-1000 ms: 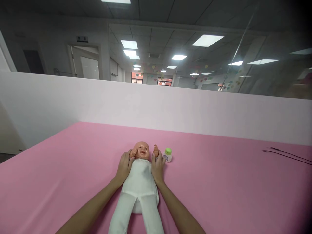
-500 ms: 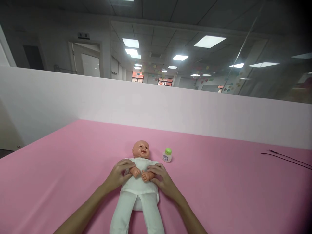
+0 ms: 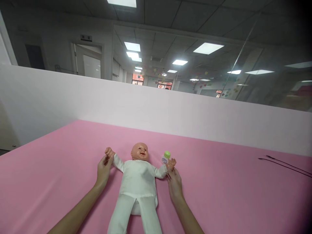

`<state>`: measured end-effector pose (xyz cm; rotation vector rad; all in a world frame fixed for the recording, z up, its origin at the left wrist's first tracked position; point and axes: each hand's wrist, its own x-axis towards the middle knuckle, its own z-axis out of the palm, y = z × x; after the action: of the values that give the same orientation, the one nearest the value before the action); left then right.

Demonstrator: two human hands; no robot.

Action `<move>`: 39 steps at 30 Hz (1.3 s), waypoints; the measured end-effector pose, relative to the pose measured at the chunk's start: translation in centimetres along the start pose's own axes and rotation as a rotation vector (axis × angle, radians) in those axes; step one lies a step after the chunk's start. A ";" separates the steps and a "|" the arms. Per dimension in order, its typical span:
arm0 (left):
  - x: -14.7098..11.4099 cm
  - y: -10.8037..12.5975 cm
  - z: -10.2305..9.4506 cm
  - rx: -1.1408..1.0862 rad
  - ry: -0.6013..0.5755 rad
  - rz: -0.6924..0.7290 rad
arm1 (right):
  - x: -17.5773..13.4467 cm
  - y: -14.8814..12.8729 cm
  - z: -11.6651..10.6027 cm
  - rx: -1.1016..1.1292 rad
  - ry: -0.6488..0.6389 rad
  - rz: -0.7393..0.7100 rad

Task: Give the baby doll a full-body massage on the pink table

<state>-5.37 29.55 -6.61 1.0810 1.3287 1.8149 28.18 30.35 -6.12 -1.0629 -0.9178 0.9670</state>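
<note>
Dolls: one baby doll [image 3: 138, 182] in white clothes
Bottles: one small bottle [image 3: 165, 158] with a green cap
Hands: two, left hand [image 3: 104, 169] and right hand [image 3: 174, 184]
Cables: two thin black cables [image 3: 285, 162]

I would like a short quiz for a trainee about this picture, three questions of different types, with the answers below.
1. True or false: the doll lies on its back on the pink mat, with both arms spread out to the sides.
2. What does the left hand hold? A) the doll's wrist B) the small bottle C) the doll's foot
3. Fill in the missing word: the small bottle next to the doll's head has a ____ cap.

Key
1. True.
2. A. The right hand holds the doll's other arm at the wrist in the same way.
3. Green.
</note>
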 end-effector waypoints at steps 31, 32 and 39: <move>-2.0 1.3 1.3 0.237 -0.467 0.348 | -1.2 -2.9 0.6 -0.120 -0.505 -0.143; -2.3 1.3 1.5 0.288 -0.536 0.394 | -1.9 -3.2 0.9 -0.201 -0.601 -0.172; -2.2 0.5 1.6 0.261 -0.520 0.345 | -2.5 -2.2 1.6 -0.224 -0.599 -0.173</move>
<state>-2.92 28.18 -6.42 1.8682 1.1222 1.4493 26.35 28.02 -3.99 -0.8668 -1.6135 1.0732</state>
